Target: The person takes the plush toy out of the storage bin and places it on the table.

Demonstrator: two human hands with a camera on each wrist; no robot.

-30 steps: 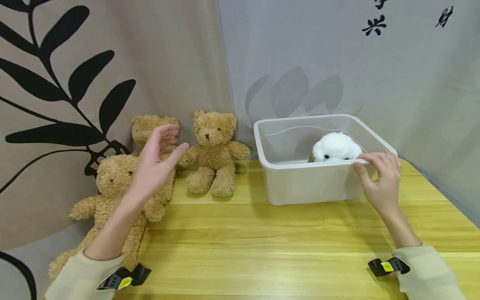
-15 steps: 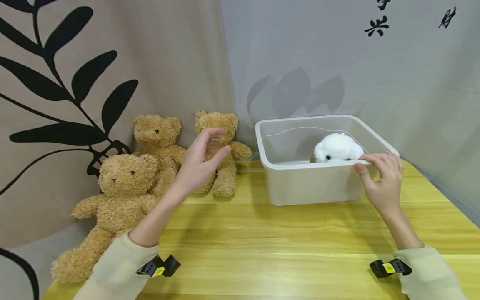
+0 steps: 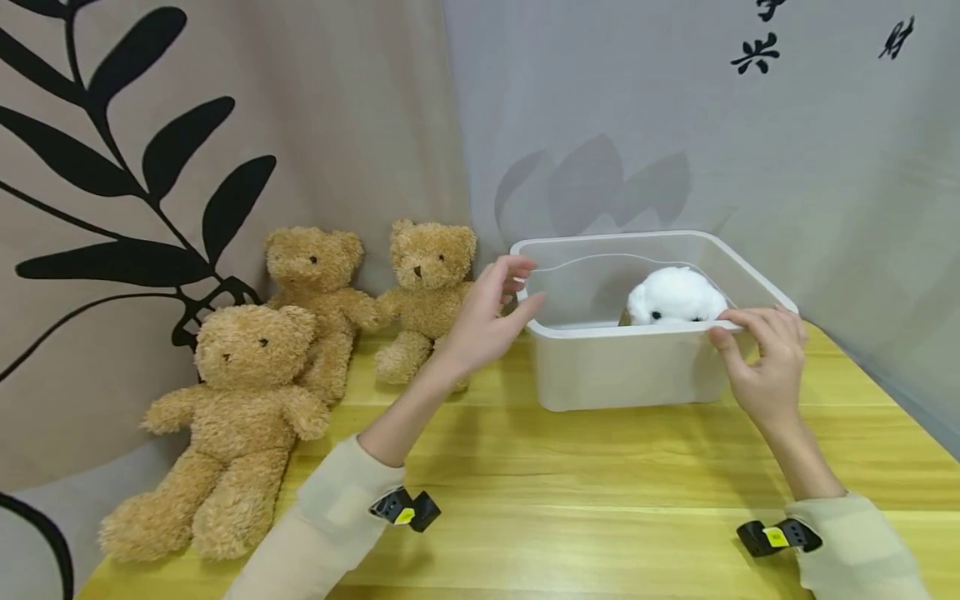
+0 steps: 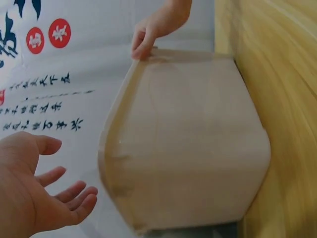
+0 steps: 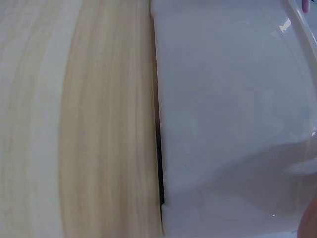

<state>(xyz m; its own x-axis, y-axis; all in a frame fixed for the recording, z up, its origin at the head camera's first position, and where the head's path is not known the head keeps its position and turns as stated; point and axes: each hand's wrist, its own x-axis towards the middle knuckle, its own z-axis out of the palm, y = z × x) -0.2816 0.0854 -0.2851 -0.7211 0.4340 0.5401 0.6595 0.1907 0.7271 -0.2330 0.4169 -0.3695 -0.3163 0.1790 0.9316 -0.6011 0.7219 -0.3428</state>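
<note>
An off-white plastic storage bin (image 3: 622, 367) stands on the table's right half. My right hand (image 3: 767, 362) grips its front right corner, thumb on the outside and fingers over the rim. Inside the bin, the head of a white plush toy (image 3: 675, 293) shows above the front rim; its lower part is hidden. My left hand (image 3: 487, 321) holds nothing, fingers spread and slightly bent, near the bin's left rim. In the left wrist view a gap separates my left hand (image 4: 44, 188) from the bin (image 4: 188, 134). The right wrist view shows mostly the bin's wall (image 5: 233, 109).
Several tan teddy bears sit on the left: one in front (image 3: 240, 417), one behind it (image 3: 318, 283), and one (image 3: 423, 283) partly covered by my left arm. Fabric with black leaf prints (image 3: 150, 125) backs the wooden table (image 3: 600, 483).
My left hand has moved right, from in front of the left bears to the bin's left rim. My right hand has stayed on the bin, which has not moved visibly.
</note>
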